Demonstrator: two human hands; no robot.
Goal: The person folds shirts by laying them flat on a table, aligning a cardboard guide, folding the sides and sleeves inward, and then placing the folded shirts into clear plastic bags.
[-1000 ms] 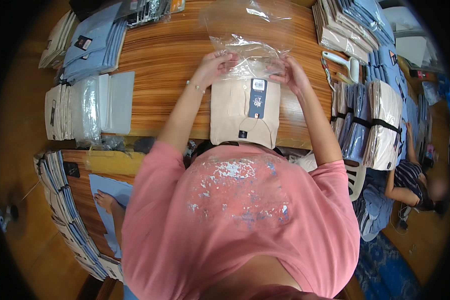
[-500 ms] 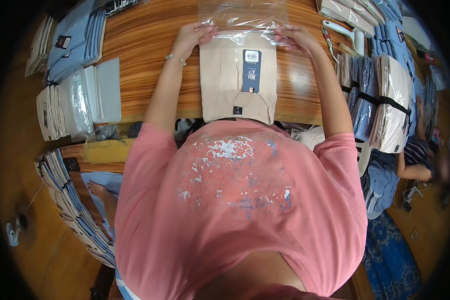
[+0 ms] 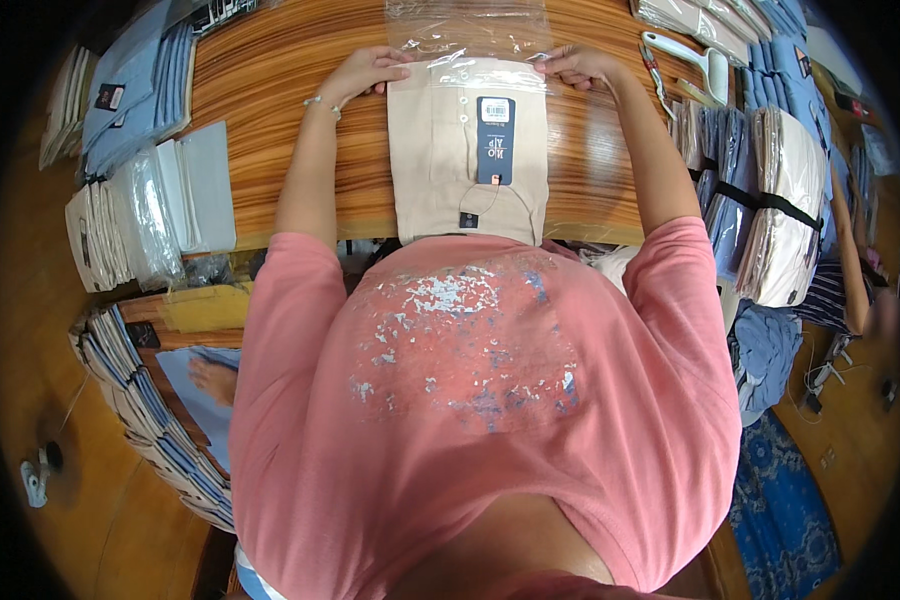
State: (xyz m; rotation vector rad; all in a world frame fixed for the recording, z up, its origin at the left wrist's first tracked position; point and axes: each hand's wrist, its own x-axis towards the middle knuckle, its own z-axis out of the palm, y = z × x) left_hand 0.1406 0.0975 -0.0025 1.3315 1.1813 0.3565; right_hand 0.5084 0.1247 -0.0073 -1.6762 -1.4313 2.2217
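The folded beige shirt (image 3: 467,160) lies flat on the wooden table (image 3: 270,90), left hand (image 3: 365,72) and right hand (image 3: 573,64) pinching the clear plastic bag (image 3: 468,40) mouth open over its collar.

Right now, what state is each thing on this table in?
Beige folded shirt: flat, collar end just inside the bag mouth.
Clear plastic bag: open, mostly empty.
Left hand: gripping the bag's edge.
Right hand: gripping the bag's other edge.
Strapped shirt bundle: bound with a black strap.

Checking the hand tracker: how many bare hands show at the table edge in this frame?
2. Left hand on the clear bag's left edge, right hand on its right edge, above the beige shirt.
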